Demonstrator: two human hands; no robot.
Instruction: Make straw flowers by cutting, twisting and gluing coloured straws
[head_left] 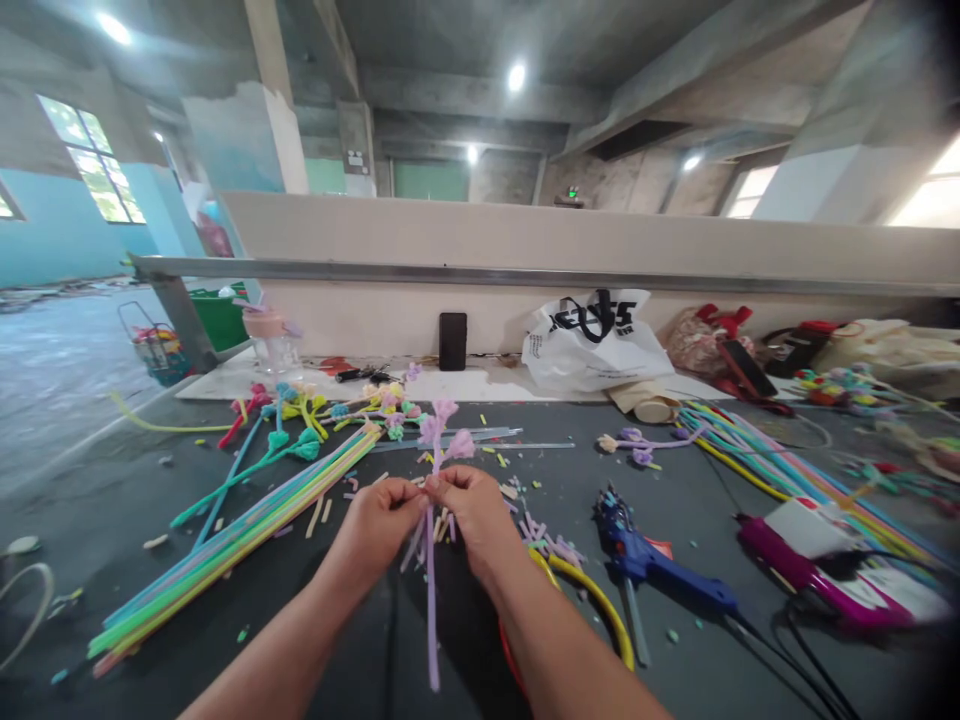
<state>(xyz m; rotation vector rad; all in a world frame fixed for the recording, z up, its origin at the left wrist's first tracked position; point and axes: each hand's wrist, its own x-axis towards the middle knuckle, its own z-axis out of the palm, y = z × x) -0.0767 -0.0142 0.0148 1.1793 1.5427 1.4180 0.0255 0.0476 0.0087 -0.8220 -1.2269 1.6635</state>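
A lilac pipe-cleaner flower stem [432, 620] stands upright between my hands over the dark tabletop. Several fluffy lilac blooms [439, 428] top it. My left hand [384, 522] pinches the stem just below the blooms with thumb and forefinger. My right hand [474, 508] pinches at the same spot, its fingertips touching those of the left. What the fingertips cover is hidden. Short cut pieces of lilac pipe cleaner [551, 540] lie scattered beside my right wrist. A yellow curved handle [611, 600] shows partly from behind my right forearm.
Left lies a bundle of pastel pipe cleaners [240, 540], with finished coloured flowers [300, 445] behind. At right are a blue glue gun [660, 575] with a cord, a magenta tool [810, 575] and another bundle [795, 460]. A phone [453, 342] and white bag [592, 345] stand behind.
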